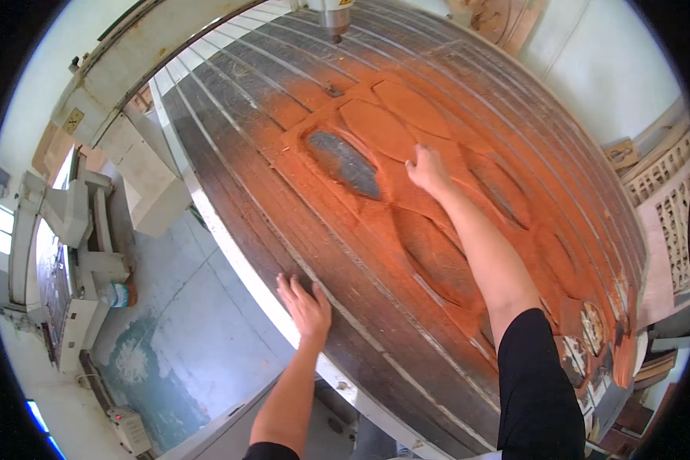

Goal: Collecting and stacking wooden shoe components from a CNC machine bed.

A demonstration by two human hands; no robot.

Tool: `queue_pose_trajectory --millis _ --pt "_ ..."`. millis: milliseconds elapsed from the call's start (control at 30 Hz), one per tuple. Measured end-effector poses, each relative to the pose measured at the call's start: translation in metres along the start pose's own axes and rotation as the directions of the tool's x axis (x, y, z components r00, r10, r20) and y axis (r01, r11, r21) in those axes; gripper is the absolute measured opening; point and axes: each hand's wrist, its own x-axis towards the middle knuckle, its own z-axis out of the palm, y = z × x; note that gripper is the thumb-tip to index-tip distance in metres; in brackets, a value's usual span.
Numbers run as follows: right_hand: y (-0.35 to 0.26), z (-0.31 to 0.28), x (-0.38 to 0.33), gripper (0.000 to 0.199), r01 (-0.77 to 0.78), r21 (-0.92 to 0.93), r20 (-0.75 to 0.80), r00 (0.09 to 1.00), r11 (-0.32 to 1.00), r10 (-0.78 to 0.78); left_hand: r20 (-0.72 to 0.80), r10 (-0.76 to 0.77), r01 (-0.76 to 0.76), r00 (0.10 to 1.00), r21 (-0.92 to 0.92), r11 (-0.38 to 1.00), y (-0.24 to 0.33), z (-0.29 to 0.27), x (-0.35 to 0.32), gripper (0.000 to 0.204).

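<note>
Desk [241, 199] meets your open left hand [307, 310]; your curled right hand [428, 170], grip unclear, touches the panel [406, 201], lengthwise far-left to near-right.

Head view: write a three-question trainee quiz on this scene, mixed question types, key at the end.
1. True or false: the left hand rests on the table near its white edge.

2. Multiple choice: what colour is the dust spread over the middle of the table?
A) blue
B) orange
C) green

3. Short answer: which hand is closer to the machine head at the top of the picture?

Key:
1. True.
2. B.
3. The right hand.
</note>
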Motion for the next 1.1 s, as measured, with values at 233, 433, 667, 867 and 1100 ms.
queue_pose_trajectory --millis 233,433,667,867,1100 --pt "-0.029 0.037 0.059 0.050 -0.202 -0.242 0.098 0.968 0.949 0.231 0.070 0.021 -0.026 0.997 0.074 0.997 0.000 -0.005 0.004 0.051" --pt "-0.045 0.035 0.074 0.064 -0.327 -0.237 0.093 0.930 0.915 0.356 0.125 0.013 -0.026 0.992 0.096 0.995 0.003 -0.009 0.007 0.053" --pt "-0.018 0.023 0.092 0.057 -0.519 0.010 0.072 0.853 0.855 0.517 0.141 0.028 -0.042 0.990 0.095 0.995 0.004 -0.006 0.005 0.055" --pt "-0.004 0.009 0.101 0.032 -0.087 0.048 -0.069 0.994 0.995 0.090 0.133 0.035 -0.041 0.991 0.039 0.998 0.007 -0.004 0.004 0.056" --pt "-0.075 0.008 0.019 0.014 0.452 -0.213 -0.107 0.871 0.866 -0.480 0.101 0.028 -0.034 0.995 0.060 0.998 -0.001 -0.014 0.007 0.052"
